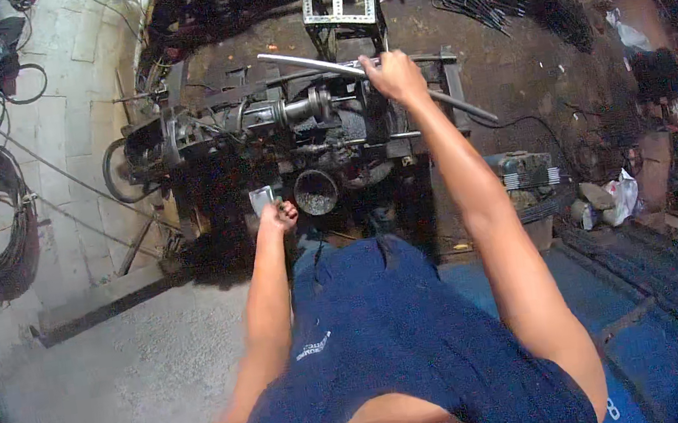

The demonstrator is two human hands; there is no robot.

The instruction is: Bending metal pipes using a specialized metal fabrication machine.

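left hand (277, 216) fingers curl on a small, perhaps metal piece (261, 199); right hand (392, 76) grips the bent pipe (311, 64).

Open concrete floor (122, 385) lies left; ahead, the greasy machine (285, 124), its bent metal pipe (320, 64) and hanging bucket (316, 191) crowd passage.
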